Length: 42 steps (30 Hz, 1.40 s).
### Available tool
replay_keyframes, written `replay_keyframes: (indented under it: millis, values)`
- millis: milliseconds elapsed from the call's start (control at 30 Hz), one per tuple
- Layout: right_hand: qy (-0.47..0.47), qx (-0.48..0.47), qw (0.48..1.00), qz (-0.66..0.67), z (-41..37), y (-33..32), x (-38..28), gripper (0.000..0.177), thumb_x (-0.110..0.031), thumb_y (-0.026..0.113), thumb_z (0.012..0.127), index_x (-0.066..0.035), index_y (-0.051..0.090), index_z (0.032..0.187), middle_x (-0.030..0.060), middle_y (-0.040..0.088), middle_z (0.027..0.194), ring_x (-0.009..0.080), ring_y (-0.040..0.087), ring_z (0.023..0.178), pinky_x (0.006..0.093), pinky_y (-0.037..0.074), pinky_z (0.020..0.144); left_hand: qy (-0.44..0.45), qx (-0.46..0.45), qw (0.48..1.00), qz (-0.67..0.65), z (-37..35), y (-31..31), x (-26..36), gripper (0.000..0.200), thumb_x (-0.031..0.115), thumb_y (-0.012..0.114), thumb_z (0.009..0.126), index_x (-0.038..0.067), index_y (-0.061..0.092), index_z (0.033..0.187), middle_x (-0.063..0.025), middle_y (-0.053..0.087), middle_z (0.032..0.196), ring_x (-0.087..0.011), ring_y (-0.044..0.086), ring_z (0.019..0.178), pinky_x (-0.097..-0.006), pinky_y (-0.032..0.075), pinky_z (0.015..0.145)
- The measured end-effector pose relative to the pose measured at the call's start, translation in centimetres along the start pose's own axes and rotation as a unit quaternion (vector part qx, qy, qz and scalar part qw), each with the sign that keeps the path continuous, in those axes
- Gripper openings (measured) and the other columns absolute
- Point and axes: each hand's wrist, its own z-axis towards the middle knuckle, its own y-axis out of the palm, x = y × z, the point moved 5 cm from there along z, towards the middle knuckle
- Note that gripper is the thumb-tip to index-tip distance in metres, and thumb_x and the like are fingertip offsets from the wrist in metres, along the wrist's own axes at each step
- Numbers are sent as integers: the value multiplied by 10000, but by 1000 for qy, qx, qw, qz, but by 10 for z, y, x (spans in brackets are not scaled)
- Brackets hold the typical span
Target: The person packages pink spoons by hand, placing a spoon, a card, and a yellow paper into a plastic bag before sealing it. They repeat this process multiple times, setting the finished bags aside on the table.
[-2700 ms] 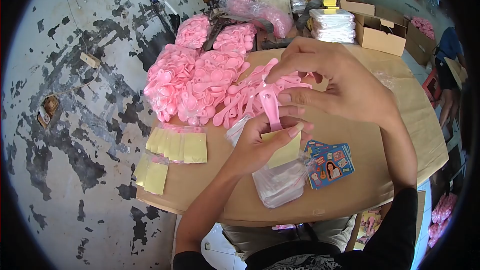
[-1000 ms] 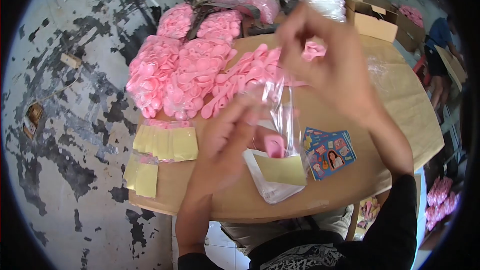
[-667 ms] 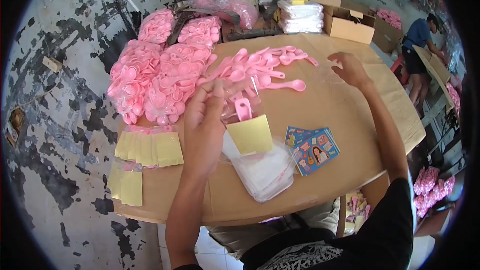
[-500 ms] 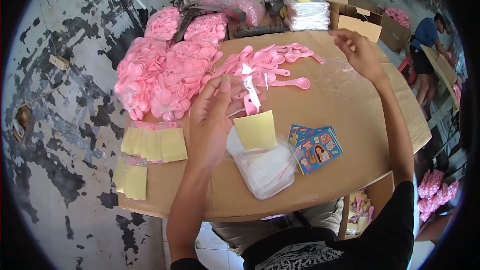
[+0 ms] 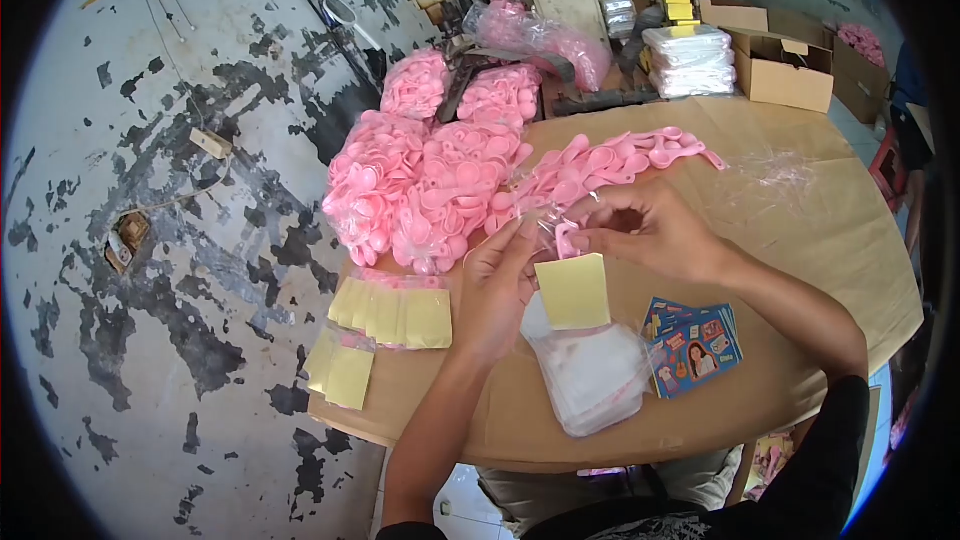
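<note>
A small clear plastic packet point(image 5: 550, 227) is held up over the table between my two hands. It contains a pale yellow card point(image 5: 573, 292), with part of a pink spoon point(image 5: 567, 238) showing above it. My left hand point(image 5: 498, 285) is closed on the packet's left side. At its upper right, my right hand point(image 5: 665, 232) pinches the packet with thumb and fingers. Below lies a stack of clear plastic bags point(image 5: 592, 380), and beside that blue printed cards point(image 5: 697, 352). Loose pink spoons point(image 5: 610, 162) are heaped beyond my hands.
Bulging bags of pink spoons point(image 5: 375, 180) are piled at the back left. Packets with yellow cards point(image 5: 395, 313) lie in rows at the left edge. Crumpled clear film point(image 5: 770, 178) is on the right. Behind the table stand plastic-wrapped stacks point(image 5: 690, 62) and a cardboard box point(image 5: 790, 80).
My right hand has come down from the far right and now grips the packet's top. The white strip that stuck up from the packet no longer shows. The view has swung left.
</note>
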Motion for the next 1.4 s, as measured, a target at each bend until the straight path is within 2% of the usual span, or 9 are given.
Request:
replay_keyframes:
  millis: [333,433,533,833,1000,1133,1233,1333,1400]
  values:
    - [-47,20,998,25,-7,-6,1,234,-67,609,927,14,663,1140,68,697,904,68,600,793,240,507,706,-3,-26,999,43,-1,1,2,289,181,508,1000,-12,587,1201,-81,672,1023,-122,665,866,-265,549,759]
    - [-40,40,998,42,-7,-6,10,242,-67,597,935,18,655,1154,57,689,867,67,591,765,234,501,675,34,-65,980,183,-3,1,11,248,109,535,975,1,604,1186,-81,670,1024,-98,653,839,-253,547,742]
    - [-79,59,991,87,-11,-3,12,248,-7,580,906,4,670,1137,67,703,871,84,616,772,249,504,678,19,-62,987,148,-3,-3,7,212,55,540,958,3,622,1146,-58,666,1014,-83,629,870,-246,523,765]
    - [-251,-47,961,-102,-16,-15,5,285,76,611,716,-83,753,904,40,722,846,199,629,798,334,481,736,66,-152,950,265,-3,4,9,156,22,508,955,-15,624,1054,-57,644,1011,-103,584,948,-239,463,808]
    - [-261,-55,953,-142,-17,-16,9,286,50,618,715,-107,753,913,29,709,819,220,617,821,354,476,745,27,-143,962,232,0,-3,4,28,48,577,927,25,592,924,-24,581,875,-60,519,805,-210,422,683]
    - [-310,-72,930,-182,-15,-16,4,212,22,603,729,-89,740,845,46,687,787,212,618,794,360,474,735,56,-113,940,316,-1,1,2,208,16,685,858,73,500,782,25,496,780,-21,412,653,-179,331,533]
    - [-345,-43,899,-265,-16,-31,-4,180,-22,622,782,-60,687,945,64,681,788,207,635,783,357,476,735,25,-112,949,294,5,-14,-7,312,-24,738,805,90,447,796,39,489,811,-5,475,655,-166,371,509]
    - [-139,41,983,-113,-15,-29,-5,259,-86,630,846,-40,589,1098,86,680,789,195,653,749,350,491,723,40,-136,959,244,4,-8,-3,340,-47,742,789,87,441,874,29,516,869,-29,581,770,-180,468,581]
    - [-65,-21,984,-162,-19,-12,-8,317,-102,620,873,-35,529,1170,95,678,776,188,654,719,339,495,699,41,-140,958,249,4,-6,2,376,-116,720,755,74,433,904,-12,567,905,-108,639,818,-241,547,669]
